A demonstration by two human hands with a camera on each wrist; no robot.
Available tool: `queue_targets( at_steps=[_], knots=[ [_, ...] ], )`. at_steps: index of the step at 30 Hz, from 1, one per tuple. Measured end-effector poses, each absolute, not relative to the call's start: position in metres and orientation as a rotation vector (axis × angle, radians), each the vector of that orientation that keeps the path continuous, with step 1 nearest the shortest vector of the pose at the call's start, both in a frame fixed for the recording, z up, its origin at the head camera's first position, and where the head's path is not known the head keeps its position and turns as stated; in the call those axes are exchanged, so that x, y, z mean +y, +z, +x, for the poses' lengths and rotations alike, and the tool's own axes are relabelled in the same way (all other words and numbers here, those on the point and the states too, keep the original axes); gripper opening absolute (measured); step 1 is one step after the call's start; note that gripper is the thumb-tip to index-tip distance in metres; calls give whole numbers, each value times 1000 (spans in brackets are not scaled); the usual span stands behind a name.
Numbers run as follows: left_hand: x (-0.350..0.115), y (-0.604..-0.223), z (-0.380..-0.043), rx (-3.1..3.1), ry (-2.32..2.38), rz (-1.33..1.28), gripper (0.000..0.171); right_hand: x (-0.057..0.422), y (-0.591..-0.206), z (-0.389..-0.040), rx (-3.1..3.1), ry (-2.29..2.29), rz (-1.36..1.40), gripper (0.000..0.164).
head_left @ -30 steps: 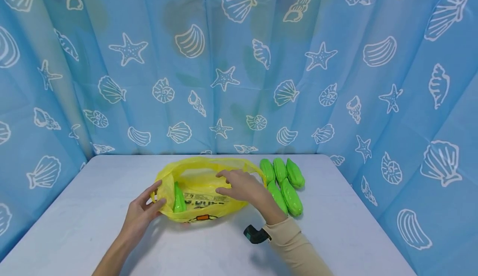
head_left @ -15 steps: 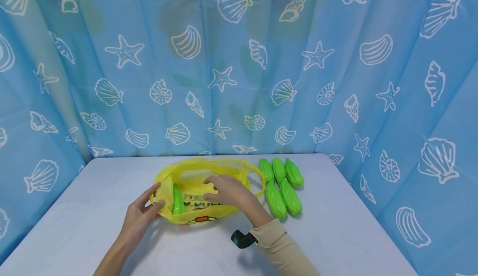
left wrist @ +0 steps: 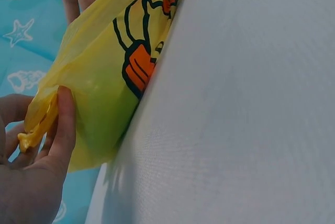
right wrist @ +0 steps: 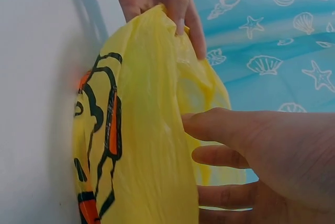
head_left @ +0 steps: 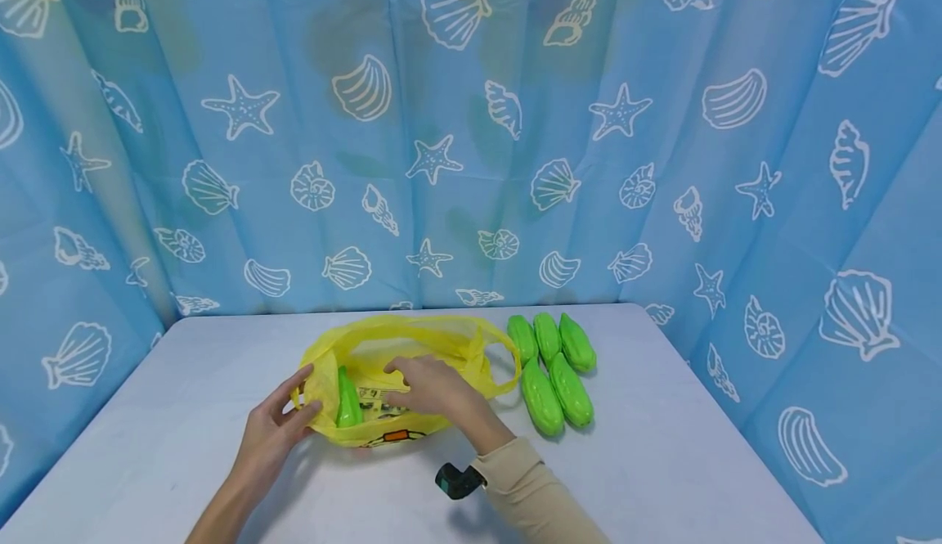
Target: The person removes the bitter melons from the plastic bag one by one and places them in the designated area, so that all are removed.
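A yellow plastic bag [head_left: 383,433] with black and orange print lies on its side on the table, mouth spread wide. My left hand [head_left: 274,425] pinches the bag's left edge between thumb and fingers; in the left wrist view the bunched yellow handle [left wrist: 39,124] sits in its grip. One glossy green oblong thing [head_left: 348,403] lies inside the bag at the left. Over the mouth hovers my right hand [head_left: 430,384], fingers loosely bent and holding nothing. In the right wrist view its fingers [right wrist: 225,156] overlap the bag's opening.
Several similar glossy green oblong things [head_left: 570,388] lie in two rows right of the bag. The bag's other handle [head_left: 511,364] loops toward them. A blue shell-print curtain [head_left: 471,135] stands behind the white table [head_left: 648,462].
My right hand has moved left and slightly down over the bag's mouth, away from the green things. The left hand keeps its hold on the bag.
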State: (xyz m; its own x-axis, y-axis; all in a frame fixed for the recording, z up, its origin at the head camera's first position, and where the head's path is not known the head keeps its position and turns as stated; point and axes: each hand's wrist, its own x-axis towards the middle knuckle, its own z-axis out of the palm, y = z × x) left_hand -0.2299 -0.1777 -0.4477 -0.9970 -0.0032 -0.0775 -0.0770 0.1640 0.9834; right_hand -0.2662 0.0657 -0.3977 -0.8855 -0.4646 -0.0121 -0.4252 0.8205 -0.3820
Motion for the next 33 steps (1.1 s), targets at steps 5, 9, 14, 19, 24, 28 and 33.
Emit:
queue_targets(
  at_steps=[5, 9, 14, 19, 24, 28, 33],
  knots=[
    [-177, -448, -230, 2354, 1990, -81, 68, 59, -400, -267, 2877, -570, -690, 48],
    [-178, -448, -230, 2350, 2000, -79, 68, 53, -401, -268, 2836, -607, -699, 50],
    [-179, -448, -230, 2347, 2004, -73, 67, 47, -402, -269, 2786, -655, -686, 52],
    [-179, -447, -230, 2336, 2016, -71, 67, 41, -404, -271, 2770, -660, -687, 53],
    [-180, -445, -229, 2321, 2037, -49, 67, 36, -405, -275, 2742, -690, -708, 53],
    [-180, -445, -228, 2308, 2058, -12, 68, 32, -406, -278, 2713, -738, -726, 54],
    [-180, -447, -227, 2321, 2065, 19, 68, 27, -406, -279, 2665, -782, -750, 56]
  ],
)
